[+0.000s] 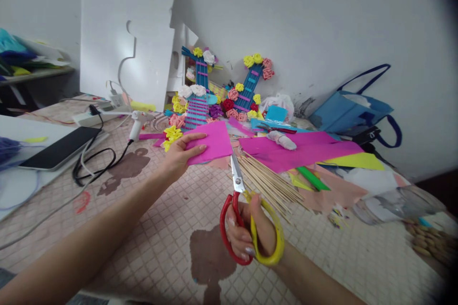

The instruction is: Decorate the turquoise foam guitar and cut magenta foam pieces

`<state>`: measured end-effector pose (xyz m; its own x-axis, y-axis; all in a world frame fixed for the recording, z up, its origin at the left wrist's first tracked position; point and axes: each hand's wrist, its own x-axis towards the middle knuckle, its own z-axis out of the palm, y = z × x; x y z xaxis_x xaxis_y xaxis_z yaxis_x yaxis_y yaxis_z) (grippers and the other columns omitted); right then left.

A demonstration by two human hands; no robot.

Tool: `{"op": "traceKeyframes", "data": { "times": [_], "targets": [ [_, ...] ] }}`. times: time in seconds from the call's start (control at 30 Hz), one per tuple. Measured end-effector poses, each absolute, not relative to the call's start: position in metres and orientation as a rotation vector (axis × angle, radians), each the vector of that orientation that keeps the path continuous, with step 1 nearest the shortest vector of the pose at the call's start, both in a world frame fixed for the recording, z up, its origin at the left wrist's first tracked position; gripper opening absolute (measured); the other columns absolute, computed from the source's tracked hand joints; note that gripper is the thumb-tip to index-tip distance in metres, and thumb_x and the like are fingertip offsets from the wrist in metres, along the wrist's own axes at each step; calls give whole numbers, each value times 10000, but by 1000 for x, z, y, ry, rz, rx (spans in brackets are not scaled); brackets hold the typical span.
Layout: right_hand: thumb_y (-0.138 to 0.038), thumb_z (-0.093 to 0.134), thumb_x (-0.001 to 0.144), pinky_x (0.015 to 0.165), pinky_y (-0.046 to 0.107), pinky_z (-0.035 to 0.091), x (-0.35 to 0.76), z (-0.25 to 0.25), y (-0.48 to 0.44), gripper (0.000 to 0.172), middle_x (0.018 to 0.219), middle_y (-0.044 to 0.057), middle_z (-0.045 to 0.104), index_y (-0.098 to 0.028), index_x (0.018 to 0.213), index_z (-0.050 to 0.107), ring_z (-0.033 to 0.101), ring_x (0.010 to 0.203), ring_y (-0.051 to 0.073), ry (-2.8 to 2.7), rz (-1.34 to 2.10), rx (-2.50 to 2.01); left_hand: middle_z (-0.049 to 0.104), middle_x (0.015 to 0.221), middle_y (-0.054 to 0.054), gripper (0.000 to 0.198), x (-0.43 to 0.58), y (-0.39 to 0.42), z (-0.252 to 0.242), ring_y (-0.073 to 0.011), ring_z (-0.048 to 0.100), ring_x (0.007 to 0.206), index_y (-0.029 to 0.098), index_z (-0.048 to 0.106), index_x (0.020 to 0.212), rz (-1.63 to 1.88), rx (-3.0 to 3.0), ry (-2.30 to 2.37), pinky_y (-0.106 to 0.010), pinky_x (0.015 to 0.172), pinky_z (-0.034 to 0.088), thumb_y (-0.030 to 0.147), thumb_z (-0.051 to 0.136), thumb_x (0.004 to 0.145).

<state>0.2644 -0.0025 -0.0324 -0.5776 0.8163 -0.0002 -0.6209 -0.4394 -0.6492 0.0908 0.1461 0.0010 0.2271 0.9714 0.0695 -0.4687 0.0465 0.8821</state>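
Observation:
My left hand (184, 151) pinches a bright pink sheet of paper (214, 140) by its left side, thumb on top, holding it above the table. In my right hand (246, 233) is a pair of scissors (237, 178) with one red and one yellow handle loop. Their blades point away from me and look nearly closed, the tips at the lower right corner of the pink sheet. Just right of the blades lies a fan of thin wooden sticks (270, 183). Larger pink sheets (304, 150) are spread beyond the sticks.
Behind the sheet stand blue stick ladders (248, 88) decorated with paper flowers. At the left are a white glue gun (137, 126), a black phone (62, 147) and tangled cables. A blue bag (352, 109), a green strip (313, 178) and a clear plastic container (397, 205) are to the right.

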Motion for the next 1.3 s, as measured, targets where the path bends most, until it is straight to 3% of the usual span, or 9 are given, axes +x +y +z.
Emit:
{"op": "traceKeyframes", "data": {
  "times": [0.2, 0.6, 1.03, 1.13, 1.3],
  "targets": [
    [-782, 322, 787, 429, 235, 403, 264, -23, -6, 699, 527, -46, 444, -138, 874, 581, 438, 409, 88, -803, 2050, -464, 688, 853, -4, 389, 91, 143, 1, -62, 611, 614, 192, 721, 914, 1189, 986, 667, -145, 556, 505, 157, 841, 546],
    [-777, 269, 804, 430, 225, 376, 266, -21, -4, 695, 523, -57, 398, -148, 833, 562, 398, 405, 84, -804, 2039, -448, 681, 804, 4, 359, 96, 137, 3, -62, 597, 587, 201, 730, 868, 1135, 1013, 669, -148, 536, 494, 161, 849, 532],
    [-794, 406, 733, 315, 171, 324, 265, -34, -2, 628, 423, -100, 345, -174, 728, 506, 277, 295, 44, -790, 2008, -494, 678, 847, 2, 374, 93, 141, -2, -62, 598, 611, 199, 717, 915, 1139, 1050, 666, -146, 546, 497, 164, 837, 563],
    [-785, 427, 733, 316, 174, 325, 265, -34, -2, 622, 423, -97, 352, -171, 744, 527, 288, 297, 48, -783, 1997, -506, 676, 852, 8, 376, 92, 143, -4, -54, 599, 620, 200, 712, 925, 1135, 1056, 664, -132, 551, 495, 161, 833, 571],
    [-776, 341, 786, 419, 217, 387, 265, -25, -4, 683, 512, -47, 432, -144, 848, 593, 427, 398, 86, -823, 1975, -534, 680, 838, 14, 384, 92, 142, -4, -50, 598, 603, 204, 709, 928, 1104, 1053, 660, -128, 539, 491, 171, 836, 568]
  ]
}}
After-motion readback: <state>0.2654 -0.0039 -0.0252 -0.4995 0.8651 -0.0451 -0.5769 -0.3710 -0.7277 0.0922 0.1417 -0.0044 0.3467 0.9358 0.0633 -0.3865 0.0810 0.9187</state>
